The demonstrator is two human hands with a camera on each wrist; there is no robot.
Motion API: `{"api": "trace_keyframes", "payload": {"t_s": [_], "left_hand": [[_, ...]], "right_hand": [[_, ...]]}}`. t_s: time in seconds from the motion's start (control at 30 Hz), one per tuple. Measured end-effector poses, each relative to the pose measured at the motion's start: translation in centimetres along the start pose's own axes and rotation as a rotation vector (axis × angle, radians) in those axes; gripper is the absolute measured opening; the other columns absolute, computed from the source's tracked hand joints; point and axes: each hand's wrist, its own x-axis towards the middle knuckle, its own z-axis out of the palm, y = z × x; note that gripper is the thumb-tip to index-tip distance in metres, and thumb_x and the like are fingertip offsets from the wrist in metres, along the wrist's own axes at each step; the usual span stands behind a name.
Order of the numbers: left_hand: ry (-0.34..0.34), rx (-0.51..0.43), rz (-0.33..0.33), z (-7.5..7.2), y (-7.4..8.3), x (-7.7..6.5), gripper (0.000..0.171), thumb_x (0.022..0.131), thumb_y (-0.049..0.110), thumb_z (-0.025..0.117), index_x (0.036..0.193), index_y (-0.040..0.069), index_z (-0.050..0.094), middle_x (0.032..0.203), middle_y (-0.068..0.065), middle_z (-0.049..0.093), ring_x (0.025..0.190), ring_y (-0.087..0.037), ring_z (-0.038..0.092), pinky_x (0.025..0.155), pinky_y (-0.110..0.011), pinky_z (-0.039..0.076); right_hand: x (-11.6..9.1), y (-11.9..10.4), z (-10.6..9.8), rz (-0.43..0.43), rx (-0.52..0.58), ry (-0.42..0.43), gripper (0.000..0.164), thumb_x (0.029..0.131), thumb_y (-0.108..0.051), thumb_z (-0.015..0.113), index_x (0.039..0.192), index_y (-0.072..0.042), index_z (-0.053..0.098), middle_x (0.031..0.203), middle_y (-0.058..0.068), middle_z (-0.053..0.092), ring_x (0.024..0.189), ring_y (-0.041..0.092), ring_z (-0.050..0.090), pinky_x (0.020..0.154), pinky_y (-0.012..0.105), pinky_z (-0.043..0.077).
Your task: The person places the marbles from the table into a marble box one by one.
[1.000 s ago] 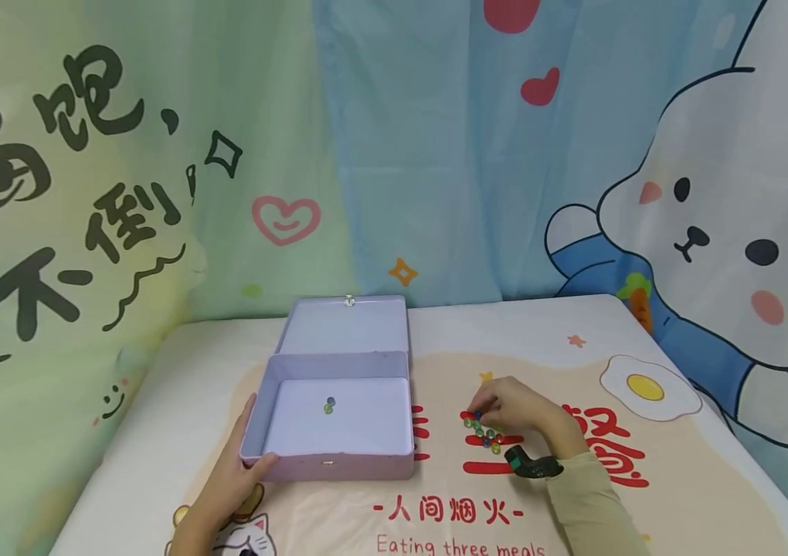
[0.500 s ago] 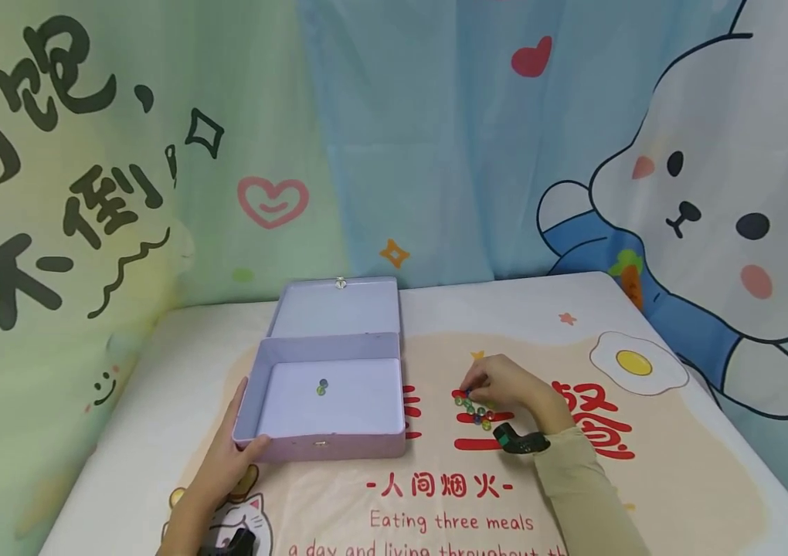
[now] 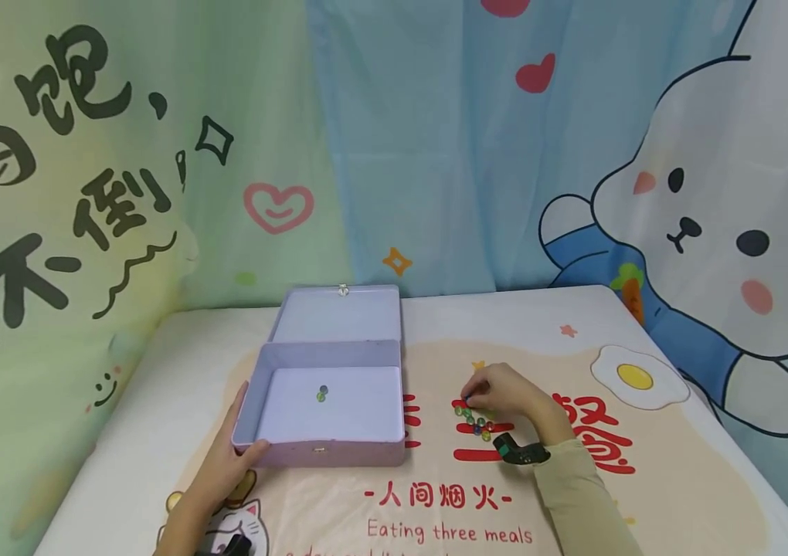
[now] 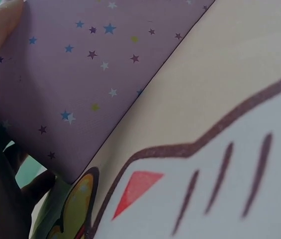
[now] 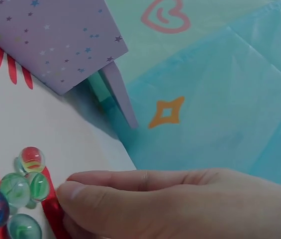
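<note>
While left hand (image 3: 225, 457) gripped box (image 3: 338, 455) at its 8 o'clock, right hand (image 3: 504, 390) pinched blue marble (image 3: 467, 399) off its 3 o'clock.

In the head view, the box (image 3: 331, 455) stands left of the right hand (image 3: 503, 391), on the tabletop (image 3: 157, 386), its lid (image 3: 338, 315) folded back behind it. Two marbles (image 3: 321, 397) lie together inside. Right of the box, a marble cluster (image 3: 480, 422) rests in front of the right hand. The left hand (image 3: 225, 455) meets the box's lower-left corner. Behind everything, across the frame's top, hangs the curtain (image 3: 401, 154).
</note>
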Motion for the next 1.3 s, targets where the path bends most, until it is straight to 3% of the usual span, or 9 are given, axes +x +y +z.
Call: {"api": "trace_keyframes", "payload": {"t_s": [0.27,0.5,0.83,1.07,1.3], "left_hand": [[-0.007,-0.007,-0.007,0.5,0.0,0.0,0.097,0.083,0.026,0.067,0.15,0.042,-0.001,0.161,-0.013,0.006,0.143,-0.044,0.014,0.106,-0.07,0.017],[-0.011,0.017,-0.016,0.6,0.1,0.3,0.097,0.083,0.03,0.066,0.15,0.044,-0.002,0.161,-0.011,0.006,0.142,-0.046,0.015,0.104,-0.072,0.018],[-0.002,0.029,0.023,0.0,0.5,0.8,0.098,0.082,0.024,0.067,0.151,0.04,-0.001,0.16,-0.014,0.008,0.141,-0.047,0.018,0.104,-0.071,0.02],[0.011,0.022,-0.009,-0.2,0.5,0.2,0.097,0.083,0.028,0.067,0.151,0.04,-0.001,0.16,-0.012,0.008,0.142,-0.044,0.016,0.106,-0.07,0.018],[0.013,0.016,-0.006,0.0,0.4,-0.1,0.098,0.082,0.023,0.068,0.151,0.039,0.0,0.16,-0.014,0.007,0.142,-0.045,0.016,0.106,-0.07,0.017]], "right_hand": [[-0.8,0.0,-0.3,0.026,-0.006,0.067,0.013,0.085,-0.015,0.07,0.096,-0.012,0.074,0.095,-0.001,0.07,0.089,0.015,0.058,0.086,0.039,0.052],[-0.7,-0.1,-0.2,0.018,0.04,0.114,0.016,0.085,-0.017,0.071,0.1,-0.012,0.073,0.098,0.0,0.069,0.089,0.015,0.06,0.085,0.037,0.054],[-0.6,-1.4,-0.8,-0.099,0.06,0.176,0.018,0.085,-0.014,0.069,0.103,-0.009,0.072,0.097,-0.001,0.07,0.092,0.016,0.063,0.083,0.034,0.054],[-0.1,-2.5,-0.8,-0.19,0.075,0.21,0.018,0.086,-0.012,0.069,0.103,-0.007,0.072,0.097,0.0,0.069,0.091,0.016,0.064,0.08,0.03,0.055],[-0.4,-3.8,-0.3,-0.209,0.135,0.207,0.018,0.086,-0.016,0.069,0.104,-0.012,0.072,0.098,-0.002,0.069,0.09,0.013,0.063,0.083,0.03,0.056]]}}
